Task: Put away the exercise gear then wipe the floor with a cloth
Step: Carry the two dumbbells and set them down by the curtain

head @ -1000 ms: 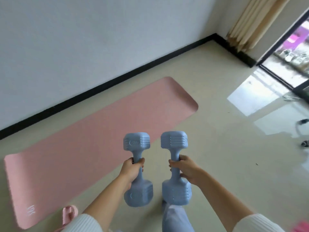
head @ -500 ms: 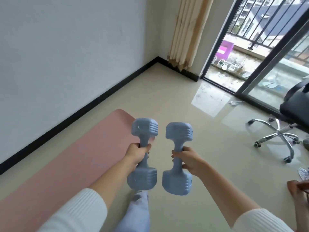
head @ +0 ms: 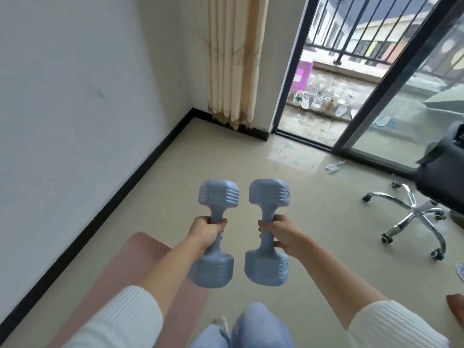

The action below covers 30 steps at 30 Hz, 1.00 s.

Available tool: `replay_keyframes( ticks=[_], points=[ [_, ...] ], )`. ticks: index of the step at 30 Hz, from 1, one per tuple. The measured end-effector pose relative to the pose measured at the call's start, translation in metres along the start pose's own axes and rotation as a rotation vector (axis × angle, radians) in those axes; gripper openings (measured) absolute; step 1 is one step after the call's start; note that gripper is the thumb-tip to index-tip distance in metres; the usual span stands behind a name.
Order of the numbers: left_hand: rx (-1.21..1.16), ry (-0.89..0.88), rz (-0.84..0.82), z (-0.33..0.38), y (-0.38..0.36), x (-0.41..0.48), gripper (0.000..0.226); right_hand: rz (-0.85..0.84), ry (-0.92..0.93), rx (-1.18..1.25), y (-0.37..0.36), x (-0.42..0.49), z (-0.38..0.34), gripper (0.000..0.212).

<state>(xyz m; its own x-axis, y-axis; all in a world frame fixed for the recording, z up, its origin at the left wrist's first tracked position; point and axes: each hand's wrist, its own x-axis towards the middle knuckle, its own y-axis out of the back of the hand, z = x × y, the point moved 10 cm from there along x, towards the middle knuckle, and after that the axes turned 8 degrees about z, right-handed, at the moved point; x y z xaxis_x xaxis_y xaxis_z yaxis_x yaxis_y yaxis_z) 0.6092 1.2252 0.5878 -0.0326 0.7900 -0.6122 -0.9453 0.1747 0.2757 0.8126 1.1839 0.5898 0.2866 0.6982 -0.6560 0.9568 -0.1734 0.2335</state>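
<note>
Head view: the left hand (head: 207,231) is gripping the handle of the left dumbbell (head: 218,195), grip closed with fingers curled round it. The right hand (head: 283,234) is doing the same on the right dumbbell (head: 268,193), grip closed round the handle. Both blue dumbbells are hanging roughly upright and side by side in the air over the floor (head: 313,209), near each other but not touching, just ahead of the person's knees. The pink mat (head: 140,267) is lying unrolled on the floor along the wall (head: 75,109) at lower left, partly under the left forearm. An office chair (head: 414,214) is standing at right; a curtain (head: 233,59) and an open sliding door (head: 313,109) are filling the far corner. No storage spot or cloth is showing. The step is likely carrying the dumbbells off to be stowed. Doing it well probably means holding mid-handle, keeping the heads apart so they are not knocking, steering clear of the chair's wheeled legs and the mat edge, and lowering rather than dropping onto the hard floor. The mat and the wiping are looking not yet done.
</note>
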Motion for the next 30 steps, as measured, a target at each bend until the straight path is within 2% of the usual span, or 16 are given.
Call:
replay_keyframes(
  ticks=[9,14,20,25,30],
  points=[
    [-0.048,0.002,-0.029,0.177,-0.077,0.215,0.021,0.065,-0.009,0.062,0.057,0.225,-0.158,0.009],
    [-0.074,0.069,-0.036,0.271,-0.122,0.335,0.019,0.076,-0.073,0.048,0.096,0.354,-0.237,0.011],
    [-0.096,0.142,-0.087,0.369,-0.151,0.446,0.019,0.130,-0.150,0.057,0.129,0.464,-0.323,0.020],
    [-0.085,0.202,-0.127,0.415,-0.180,0.564,0.018,0.151,-0.193,0.113,0.132,0.572,-0.358,0.022],
    [0.003,0.218,-0.133,0.419,-0.225,0.693,0.016,0.169,-0.242,0.153,0.114,0.705,-0.344,0.018]
  ],
)
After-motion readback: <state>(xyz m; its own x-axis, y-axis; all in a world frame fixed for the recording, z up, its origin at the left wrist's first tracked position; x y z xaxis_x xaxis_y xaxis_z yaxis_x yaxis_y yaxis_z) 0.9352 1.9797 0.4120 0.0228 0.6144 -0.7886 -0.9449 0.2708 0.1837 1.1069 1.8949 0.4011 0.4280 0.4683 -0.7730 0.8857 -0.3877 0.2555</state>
